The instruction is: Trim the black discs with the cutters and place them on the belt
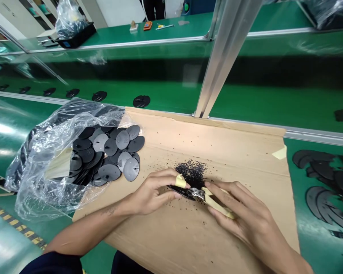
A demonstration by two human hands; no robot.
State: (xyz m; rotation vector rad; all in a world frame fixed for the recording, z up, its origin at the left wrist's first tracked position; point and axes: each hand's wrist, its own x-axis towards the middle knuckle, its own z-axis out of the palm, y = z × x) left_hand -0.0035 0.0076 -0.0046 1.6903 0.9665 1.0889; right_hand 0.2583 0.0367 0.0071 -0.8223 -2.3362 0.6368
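Between the thumb and fingers of my left hand (157,192) is a black disc (185,192), held tilted over the brown cardboard sheet (165,142). Yellow tape wraps one of its fingertips. My right hand (240,209) is closed round the yellow handles of a pair of cutters (220,204). The metal jaws of the cutters meet the disc's right edge. Just beyond the hands lies a pile of tiny black bits (192,171), with more scattered around it. Many loose black discs (110,172) spill from a clear plastic bag (40,171) on the left.
Several black parts (328,175) lie on the green table at the right. A metal post (227,57) rises behind the cardboard. Single discs (141,101) sit in a row along the green strip beyond. A black tray (76,36) holds a plastic bag at the back left.
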